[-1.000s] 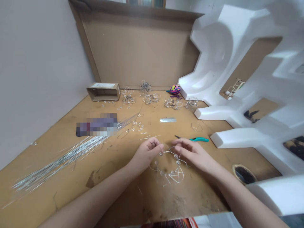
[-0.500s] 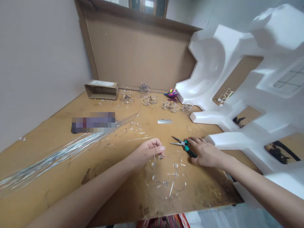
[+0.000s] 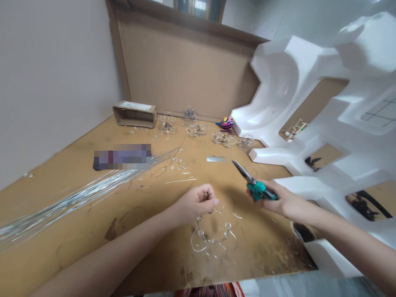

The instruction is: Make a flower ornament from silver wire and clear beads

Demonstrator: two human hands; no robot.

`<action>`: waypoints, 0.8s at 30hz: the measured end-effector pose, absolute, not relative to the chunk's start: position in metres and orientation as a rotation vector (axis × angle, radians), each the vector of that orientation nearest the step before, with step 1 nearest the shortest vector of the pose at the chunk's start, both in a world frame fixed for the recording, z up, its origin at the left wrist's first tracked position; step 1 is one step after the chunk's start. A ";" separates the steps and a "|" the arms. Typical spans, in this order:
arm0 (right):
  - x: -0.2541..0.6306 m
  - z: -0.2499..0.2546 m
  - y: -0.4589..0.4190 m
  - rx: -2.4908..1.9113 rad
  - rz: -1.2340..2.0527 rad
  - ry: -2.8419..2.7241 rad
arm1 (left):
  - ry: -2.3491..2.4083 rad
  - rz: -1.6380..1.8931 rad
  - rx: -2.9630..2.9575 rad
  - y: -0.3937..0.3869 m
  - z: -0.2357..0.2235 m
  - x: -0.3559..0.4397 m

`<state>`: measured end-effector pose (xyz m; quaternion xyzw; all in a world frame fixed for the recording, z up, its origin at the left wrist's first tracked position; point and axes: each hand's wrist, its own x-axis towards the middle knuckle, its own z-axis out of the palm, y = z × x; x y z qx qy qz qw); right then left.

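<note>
My left hand (image 3: 202, 202) is closed, thumb against the fingers, pinching one end of a looped wire piece with clear beads (image 3: 213, 240). The loops hang below it, close over the table's front part. Raised above the table on the right, my right hand (image 3: 267, 198) is wrapped round the green and black handles of needle-nose pliers (image 3: 251, 179). The pliers' jaws look closed and point up and away to the left. Between the two hands there is a gap, with short wire bits near the beaded piece.
A bundle of long silver wires (image 3: 89, 198) crosses the left side, beside a blurred-out object (image 3: 122, 156). Short cut wires (image 3: 215, 159) lie mid-table. Finished-looking wire clusters (image 3: 196, 130) stand behind, near a small cardboard box (image 3: 135, 115). White foam packing (image 3: 275, 90) borders the right.
The pliers were lying on the table with jaws spread under my right hand; now they are lifted, jaws together. My left hand keeps its pinch on the beaded wire.
</note>
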<state>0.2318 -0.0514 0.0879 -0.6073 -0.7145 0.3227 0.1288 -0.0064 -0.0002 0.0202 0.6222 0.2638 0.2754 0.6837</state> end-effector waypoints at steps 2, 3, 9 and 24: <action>0.213 0.089 -0.057 -1.698 1.013 -2.029 | 0.573 0.611 1.392 -0.001 0.020 -0.005; 0.203 0.086 -0.059 -1.668 1.044 -2.003 | 0.569 0.609 1.393 -0.002 0.020 -0.004; 0.167 0.062 -0.055 -1.411 1.457 -1.674 | 0.577 0.657 1.336 -0.001 0.022 -0.003; 0.190 0.082 -0.061 -1.584 1.146 -1.947 | 0.598 0.682 1.355 0.005 0.021 -0.007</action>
